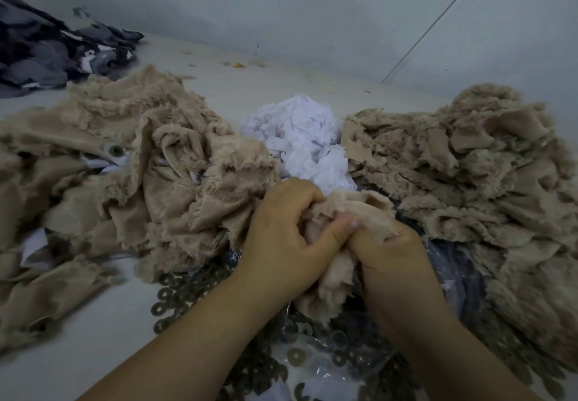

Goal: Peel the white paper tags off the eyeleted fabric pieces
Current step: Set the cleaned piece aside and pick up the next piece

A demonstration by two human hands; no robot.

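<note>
A small piece of beige, fuzzy-edged fabric (350, 213) sits at the centre of the view, bunched between both hands; the left hand (281, 232) curls round its left side, thumb laid across the cloth, while the right hand (387, 247) grips it from the right with fingers folded under (whether an eyelet or a tag shows on this piece, I cannot tell); part of the cloth hangs down between the wrists. At twelve o'clock from the hands, just beyond them, lies a crumpled heap of white paper tags (303, 138); at nine to ten o'clock spreads a large mound of the same beige fabric pieces (131, 175), one showing a round metal eyelet (116, 150) with white paper beside it; at two to three o'clock rises a second beige fabric mound (475, 175). At six o'clock, under the forearms, loose dull-bronze metal rings (175, 288) lie scattered over clear plastic bags (328, 366). All of it rests on a pale grey tabletop (81, 338); at eleven o'clock, well apart, sits a pile of dark grey cloth (47, 50) against the pale wall (312, 10).
</note>
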